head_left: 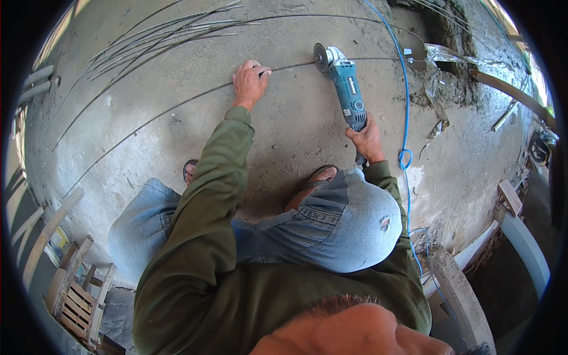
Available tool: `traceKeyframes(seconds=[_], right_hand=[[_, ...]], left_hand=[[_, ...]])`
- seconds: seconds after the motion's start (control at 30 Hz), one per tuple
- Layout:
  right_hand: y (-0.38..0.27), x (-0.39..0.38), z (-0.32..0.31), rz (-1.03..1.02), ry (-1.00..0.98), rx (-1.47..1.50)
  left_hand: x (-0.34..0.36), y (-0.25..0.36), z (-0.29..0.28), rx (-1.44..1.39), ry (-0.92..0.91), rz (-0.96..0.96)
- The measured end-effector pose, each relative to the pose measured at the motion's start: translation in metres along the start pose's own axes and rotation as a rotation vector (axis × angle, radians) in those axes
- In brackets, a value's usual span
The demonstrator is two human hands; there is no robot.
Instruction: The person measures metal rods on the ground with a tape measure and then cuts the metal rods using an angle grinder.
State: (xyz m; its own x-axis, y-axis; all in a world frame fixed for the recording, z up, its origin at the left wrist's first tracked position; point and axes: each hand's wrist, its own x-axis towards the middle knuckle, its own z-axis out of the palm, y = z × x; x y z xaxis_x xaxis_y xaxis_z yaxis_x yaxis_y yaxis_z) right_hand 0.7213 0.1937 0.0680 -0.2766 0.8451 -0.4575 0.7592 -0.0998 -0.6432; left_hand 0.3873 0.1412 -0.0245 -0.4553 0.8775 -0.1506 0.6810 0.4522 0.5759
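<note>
Left hand (pixel 251 84) closed on thin rod (pixel 293 65), eleven o'clock, right hand (pixel 367 141) gripping grinder (pixel 347 92), one o'clock, edge of disc (pixel 320 58) by rod, floor (pixel 293 112) between hands, blue cord (pixel 406 112) at two

Soft, even lt; brighter L/R edges; strong fisheye bend, blk corners.

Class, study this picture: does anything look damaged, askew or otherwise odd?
Yes. The jeans have a ragged hole at the right knee, breaking otherwise whole denim. The blue cord also twists into a small loop right of the right hand, interrupting its smooth run.
</note>
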Motion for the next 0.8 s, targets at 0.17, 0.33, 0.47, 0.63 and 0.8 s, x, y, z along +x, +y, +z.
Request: traceKeyframes(seconds=[0.17, 0.33, 0.47, 0.63, 0.8], right_hand=[[-0.0022, -0.0003, -0.0002, 0.006, 0.014, -0.001], [-0.0012, 0.0012, -0.0008, 0.006, 0.007, -0.007], [-0.0018, 0.0017, -0.0016, 0.006, 0.016, -0.028], [-0.0074, 0.0006, -0.0019, -0.006, 0.014, -0.039], [-0.0088, -0.0036, -0.002, 0.004, 0.03, -0.055]], left_hand=[[-0.0011, 0.0001, -0.0012, 0.006, -0.013, -0.002], [-0.0003, -0.0015, 0.0013, -0.001, -0.003, 0.013], [0.0001, -0.0019, 0.0021, 0.002, -0.006, 0.011], [-0.0008, -0.0021, 0.0015, 0.012, 0.006, 0.016], [-0.0004, 0.0008, -0.0005, 0.016, 0.006, 0.009]])
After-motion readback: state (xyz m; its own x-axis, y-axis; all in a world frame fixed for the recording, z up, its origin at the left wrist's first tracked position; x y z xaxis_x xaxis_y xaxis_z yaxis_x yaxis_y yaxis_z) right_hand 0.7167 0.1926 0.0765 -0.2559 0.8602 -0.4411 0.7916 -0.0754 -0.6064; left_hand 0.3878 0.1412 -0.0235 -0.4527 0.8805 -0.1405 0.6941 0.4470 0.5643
